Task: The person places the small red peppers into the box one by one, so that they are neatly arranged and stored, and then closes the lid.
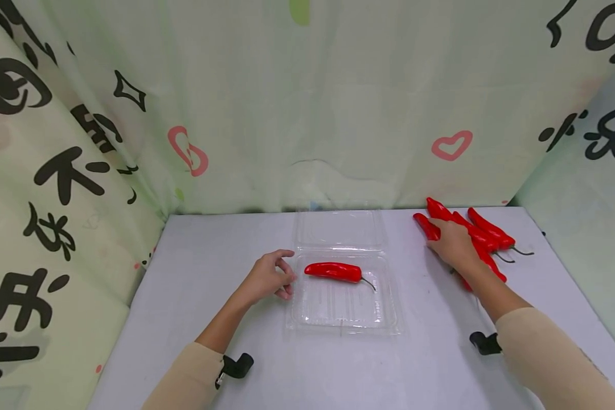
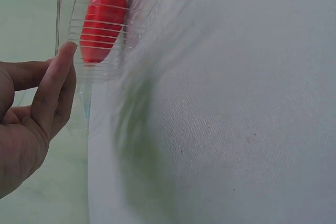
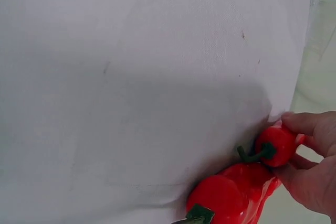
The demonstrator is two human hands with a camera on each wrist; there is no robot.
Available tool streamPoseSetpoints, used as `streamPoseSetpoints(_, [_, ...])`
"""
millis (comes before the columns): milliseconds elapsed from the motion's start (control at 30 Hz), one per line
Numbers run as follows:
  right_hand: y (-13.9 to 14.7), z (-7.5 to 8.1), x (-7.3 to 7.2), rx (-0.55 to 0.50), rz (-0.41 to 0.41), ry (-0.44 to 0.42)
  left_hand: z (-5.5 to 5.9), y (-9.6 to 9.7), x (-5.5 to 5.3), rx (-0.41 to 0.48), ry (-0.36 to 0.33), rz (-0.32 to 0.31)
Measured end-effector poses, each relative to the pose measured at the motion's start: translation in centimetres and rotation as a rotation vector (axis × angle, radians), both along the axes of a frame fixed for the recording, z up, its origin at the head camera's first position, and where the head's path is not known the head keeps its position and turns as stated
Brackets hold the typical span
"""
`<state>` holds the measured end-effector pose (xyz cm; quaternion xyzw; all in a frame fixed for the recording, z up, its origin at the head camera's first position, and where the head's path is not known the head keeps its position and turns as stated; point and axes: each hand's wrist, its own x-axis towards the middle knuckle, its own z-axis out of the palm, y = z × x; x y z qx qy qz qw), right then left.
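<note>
A red chili pepper [image 1: 333, 271] with a dark stem lies in the base of a clear plastic clamshell box [image 1: 328, 312], whose lid [image 1: 338, 229] is folded back. My left hand [image 1: 269, 277] is at the box's left edge, fingers loosely bent and holding nothing. In the left wrist view a fingertip of that hand [image 2: 50, 95] appears to touch the box wall. At the table's right, my right hand [image 1: 453, 245] pinches a red pepper [image 3: 275, 144] between thumb and fingers. That pepper is at the left side of a pile of red peppers [image 1: 487, 238].
The white table [image 1: 225, 245] ends at the back against a printed pale-green curtain [image 1: 338, 114]. Curtains also hang at the left and right. A black wrist-camera mount shows on each forearm.
</note>
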<state>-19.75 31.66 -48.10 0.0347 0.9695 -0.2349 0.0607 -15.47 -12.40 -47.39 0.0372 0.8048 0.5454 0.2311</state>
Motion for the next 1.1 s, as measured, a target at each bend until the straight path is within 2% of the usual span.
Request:
streamPoseSetpoints(333, [0.1,0.4,0.1,-0.031,-0.009,-0.032,0.0,-0.1,0.0,-0.003,-0.009,0.001])
streamPoseSetpoints(767, [-0.3,2.7,0.6,-0.063,-0.008,-0.063,0.4,0.1,0.1,-0.026,0.001,-0.002])
streamPoseSetpoints(1100, [-0.6,4.2,1.6,-0.071,0.049,-0.075,0.5,0.1,0.1,-0.031,0.007,-0.011])
